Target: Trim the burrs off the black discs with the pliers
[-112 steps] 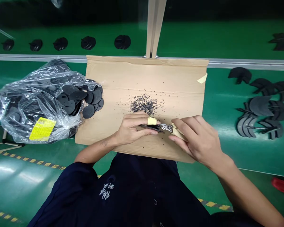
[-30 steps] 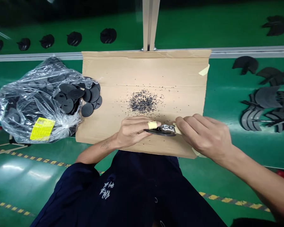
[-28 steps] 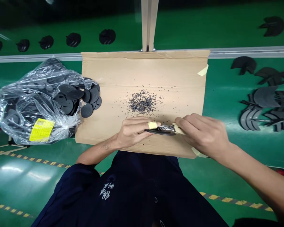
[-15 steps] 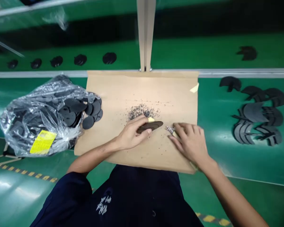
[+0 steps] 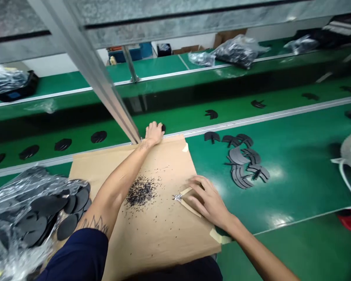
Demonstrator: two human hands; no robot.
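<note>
My left hand (image 5: 154, 133) is stretched far forward over the paper's back edge, at the side of the green belt. Its fingers are curled at a small black piece (image 5: 163, 128), most of which the hand hides. Over the right part of the brown paper (image 5: 163, 242), my right hand (image 5: 207, 200) holds a pair of nippers (image 5: 179, 197) with cream handles. The handles are spread between thumb and fingers, and the metal tip points left. Left of that tip, many tiny black scraps (image 5: 142, 191) lie on the paper.
A clear plastic bag (image 5: 6, 203) with black discs (image 5: 68, 227) spilling out lies at the left. Curved black parts (image 5: 240, 176) are piled on the green table at right. Black pieces (image 5: 98, 136) sit along the belt behind. A metal post (image 5: 105, 86) rises beside my left hand.
My left hand has gone from the middle of the paper forward to the belt side. My right hand keeps the nippers, whose handles now show spread. The view has tilted up and turned right.
</note>
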